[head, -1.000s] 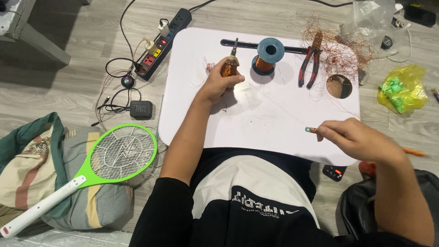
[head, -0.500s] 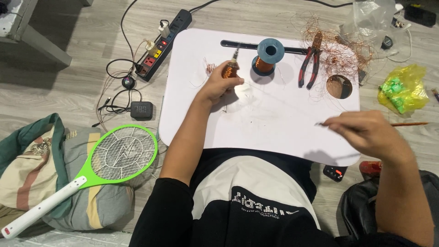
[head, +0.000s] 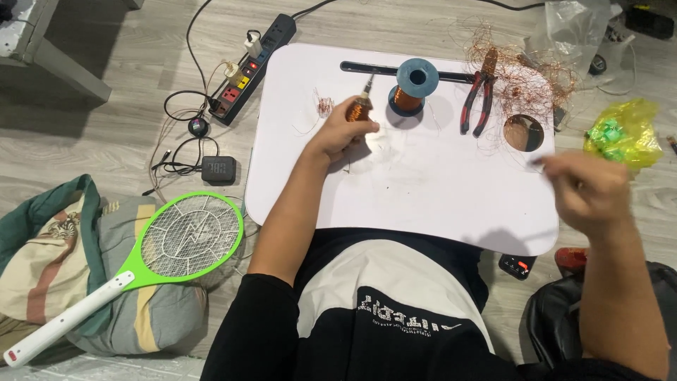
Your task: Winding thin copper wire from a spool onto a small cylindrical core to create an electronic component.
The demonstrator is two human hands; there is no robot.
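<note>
Your left hand (head: pixel 344 135) is closed around a small copper-wound coil (head: pixel 358 111) with a thin metal tip sticking up from it. You hold it just above the worktop (head: pixel 423 190), in the far-left half of it, a little in from the far edge. Your right hand (head: pixel 589 190) hangs over the right edge of the worktop, motion-blurred; fingers look bunched together, but you cannot tell what, if anything, they pinch.

Just right of the coil stands 1 blue spool of copper wire (head: pixel 414 86), upright, near the far edge. Behind the spool a black bar (head: pixel 367 68) lies flat along the far edge. Right of the spool lie red-handled pliers (head: pixel 478 99), handles pointing toward you. A tangle of loose copper wire (head: pixel 525 70) covers the far-right corner, touching the pliers' head. The round cup hole (head: pixel 524 132) in the worktop sits just under that tangle. A tiny wire scrap (head: pixel 324 106) lies left of the coil.

On the floor, off the far-left corner: a black power strip (head: pixel 252 67) with plugs in it. Off the left edge: a black adapter (head: pixel 218 169), and nearer you a green racket-shaped bug zapper (head: pixel 169 247) resting on a fabric bag (head: pixel 77 282). Off the right edge: a yellow-green plastic bag (head: pixel 624 130).
</note>
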